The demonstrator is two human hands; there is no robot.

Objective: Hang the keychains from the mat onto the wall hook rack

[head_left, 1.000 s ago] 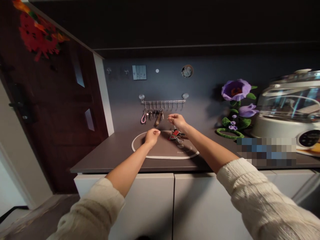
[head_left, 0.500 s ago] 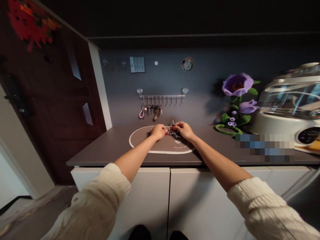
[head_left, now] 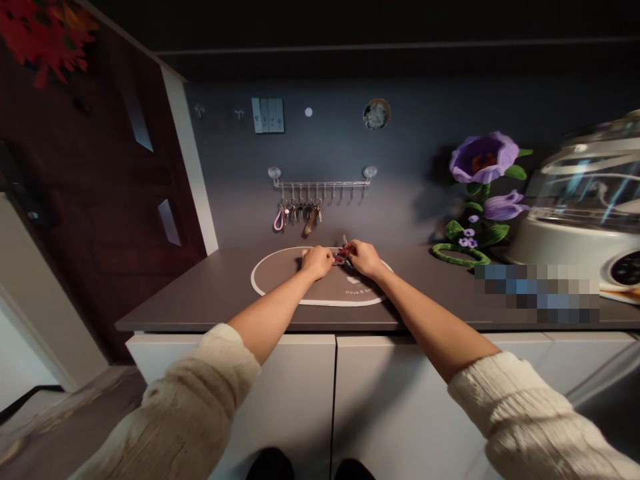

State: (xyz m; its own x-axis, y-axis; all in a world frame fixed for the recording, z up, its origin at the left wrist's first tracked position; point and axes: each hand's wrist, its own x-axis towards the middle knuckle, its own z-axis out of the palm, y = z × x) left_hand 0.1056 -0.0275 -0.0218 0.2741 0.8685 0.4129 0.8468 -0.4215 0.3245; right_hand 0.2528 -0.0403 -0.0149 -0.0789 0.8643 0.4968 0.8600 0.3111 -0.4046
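Note:
A bunch of keys with a red tag (head_left: 341,259) lies between both hands on an oval grey mat (head_left: 280,283) on the dark countertop (head_left: 210,300). My left hand (head_left: 317,261) is closed, pinching the left side of the bunch. From the right, my right hand (head_left: 363,258) grips the same bunch with curled fingers. On the wall behind, a hook rail (head_left: 323,184) carries several key sets (head_left: 297,215) on its left hooks; its right hooks are bare.
A purple knitted flower (head_left: 481,175) stands at the right, beside a white appliance with a clear lid (head_left: 583,213). A dark wooden door (head_left: 75,193) is at the left. White cabinet doors (head_left: 390,400) lie below the counter. Wall switches (head_left: 267,115) sit above the rail.
My right hand came down from near the hook rail to the mat. Both hands closed in on the red-tagged keys and now hold them together. The camera tilted slightly.

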